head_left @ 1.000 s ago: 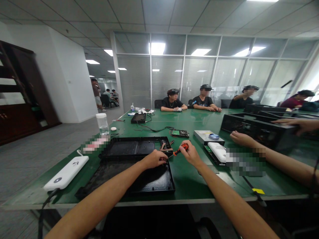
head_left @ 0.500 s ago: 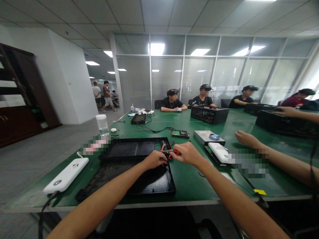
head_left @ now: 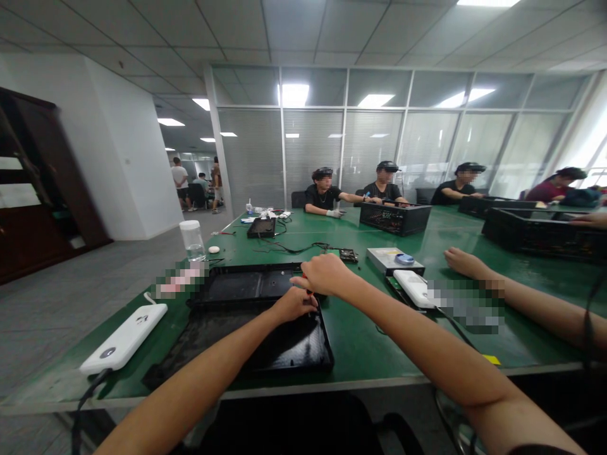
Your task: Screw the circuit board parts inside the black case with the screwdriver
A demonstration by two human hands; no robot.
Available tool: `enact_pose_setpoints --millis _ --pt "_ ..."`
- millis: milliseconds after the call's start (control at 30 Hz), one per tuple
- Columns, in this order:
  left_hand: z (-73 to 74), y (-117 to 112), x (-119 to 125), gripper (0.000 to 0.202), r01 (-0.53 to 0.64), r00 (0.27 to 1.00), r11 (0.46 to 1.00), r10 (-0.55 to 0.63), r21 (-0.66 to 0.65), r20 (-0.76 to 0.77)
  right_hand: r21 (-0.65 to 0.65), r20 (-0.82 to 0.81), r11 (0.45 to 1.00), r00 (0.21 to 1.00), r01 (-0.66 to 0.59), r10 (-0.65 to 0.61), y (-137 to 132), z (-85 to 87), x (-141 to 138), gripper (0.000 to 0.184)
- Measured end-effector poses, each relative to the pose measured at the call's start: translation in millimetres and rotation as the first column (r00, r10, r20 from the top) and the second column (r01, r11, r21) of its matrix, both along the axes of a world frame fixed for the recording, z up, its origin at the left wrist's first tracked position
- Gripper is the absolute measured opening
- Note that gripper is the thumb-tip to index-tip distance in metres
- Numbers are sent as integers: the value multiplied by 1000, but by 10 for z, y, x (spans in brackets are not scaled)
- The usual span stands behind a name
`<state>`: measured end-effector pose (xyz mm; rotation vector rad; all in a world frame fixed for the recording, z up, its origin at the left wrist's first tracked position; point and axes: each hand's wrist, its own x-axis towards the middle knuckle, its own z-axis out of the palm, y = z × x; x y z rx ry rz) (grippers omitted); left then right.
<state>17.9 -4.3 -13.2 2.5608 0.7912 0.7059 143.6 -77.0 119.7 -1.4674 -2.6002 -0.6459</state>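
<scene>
The room has a panelled ceiling with lit fixtures. Beyond the black case, a glazed partition spans the background; a dark cabinet stands far to the case's left. The case lies on a glossy green counter with a pale front edge. Seated people occupy the side beyond the case; a neighbour's forearm rests well to its right.

Left of the case lies a white device; its dark top markings are too small to read. A clear bottle stands beyond the case's left end. Pixelation masks patches on both sides of the case.

The left hand curls at the case's right part; its grip cannot be determined. The right hand, just above, closes around a red tool, mostly hidden, over the case.
</scene>
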Motion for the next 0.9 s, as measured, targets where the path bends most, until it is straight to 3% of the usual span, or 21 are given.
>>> enact_pose_setpoints --millis 167,367,567,700,800,900 --pt "15 -22 -15 14 -41 999 999 42 -26 34 -8 -15 1000 1000 -9 9 -79 -30 -54 36" --pt "-1 29 -25 21 -7 1000 998 6 -59 -13 17 -12 1000 1000 22 -22 12 -30 -67 47" --pt "-70 79 -34 20 -17 1000 996 19 -89 25 -88 2 994 998 -59 59 19 -3 -51 36" --pt "-71 78 -43 13 9 1000 992 -9 -129 2 -57 16 998 1000 -1 2 16 -7 -54 49" --pt "-52 63 -51 14 38 999 996 -38 -87 4 -14 -28 996 996 83 -83 58 -22 2 52" --pt "-30 34 -57 16 53 998 999 -53 -11 -13 -37 -103 999 995 5 -9 129 -41 126 40"
